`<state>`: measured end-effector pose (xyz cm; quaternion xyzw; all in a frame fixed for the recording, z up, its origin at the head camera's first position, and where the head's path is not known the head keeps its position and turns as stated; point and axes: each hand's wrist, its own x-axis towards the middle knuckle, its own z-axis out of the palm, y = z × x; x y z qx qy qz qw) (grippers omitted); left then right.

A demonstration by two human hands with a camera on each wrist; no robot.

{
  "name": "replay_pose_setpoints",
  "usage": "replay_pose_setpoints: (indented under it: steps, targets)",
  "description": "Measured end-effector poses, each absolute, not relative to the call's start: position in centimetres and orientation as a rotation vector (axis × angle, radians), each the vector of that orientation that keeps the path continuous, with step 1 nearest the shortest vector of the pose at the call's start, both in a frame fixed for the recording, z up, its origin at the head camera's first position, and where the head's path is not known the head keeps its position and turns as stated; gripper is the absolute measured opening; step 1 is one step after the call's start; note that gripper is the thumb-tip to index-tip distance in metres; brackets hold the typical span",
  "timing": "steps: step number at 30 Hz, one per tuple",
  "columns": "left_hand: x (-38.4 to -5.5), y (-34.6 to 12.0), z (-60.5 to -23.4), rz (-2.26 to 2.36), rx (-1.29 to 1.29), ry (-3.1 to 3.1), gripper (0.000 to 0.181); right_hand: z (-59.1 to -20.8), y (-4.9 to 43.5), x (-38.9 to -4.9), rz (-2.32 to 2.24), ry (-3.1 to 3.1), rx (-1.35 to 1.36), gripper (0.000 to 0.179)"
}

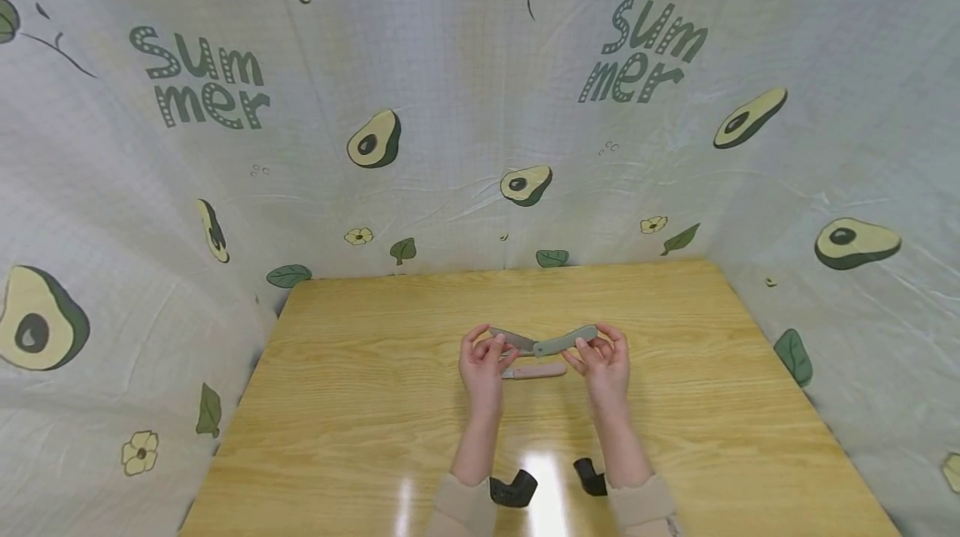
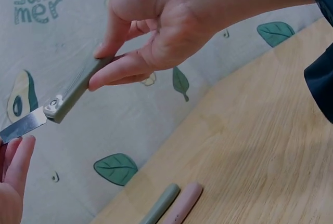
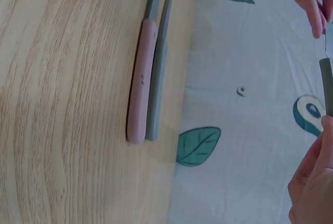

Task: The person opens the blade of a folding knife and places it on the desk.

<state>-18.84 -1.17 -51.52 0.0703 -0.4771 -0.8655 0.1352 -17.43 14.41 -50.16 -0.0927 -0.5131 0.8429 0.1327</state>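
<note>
A grey-green folding knife is held half unfolded above the table between both hands. My right hand grips its green handle between thumb and fingers. My left hand pinches the metal blade, which angles down from the hinge. Below the hands a pink folded knife lies on the wood. In the right wrist view the pink knife lies side by side with a second grey-green one.
The wooden table is walled on three sides by a pale avocado-print cloth. Black wrist-camera mounts sit at my sleeves near the front edge.
</note>
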Motion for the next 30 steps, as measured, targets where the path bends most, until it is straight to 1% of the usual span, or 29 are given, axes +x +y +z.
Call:
replay_pose_setpoints:
  steps: [6, 13, 15, 22, 30]
  targets:
    - [-18.4, -0.2, -51.2, -2.474, 0.271, -1.213, 0.03, -50.0, 13.4, -17.1, 2.563, -1.269, -0.308, 0.033]
    - [-18.3, 1.0, -51.4, -2.437, 0.328, -1.062, 0.041, -49.8, 12.4, -17.0, 2.654, -1.0, -0.394, 0.033]
    - [-18.4, 1.1, -51.4, -2.431, 0.342, -1.037, 0.041, -49.9, 12.2, -16.9, 2.661, -0.965, -0.42, 0.033]
    - [-18.4, 1.1, -51.3, -2.421, 0.4, -1.012, 0.038, -50.3, 12.2, -17.0, 2.65, -0.995, -0.433, 0.033]
    - [-18.4, 0.6, -51.6, -2.406, 0.473, -1.015, 0.035, -50.8, 12.5, -16.8, 2.528, -1.219, -0.447, 0.03]
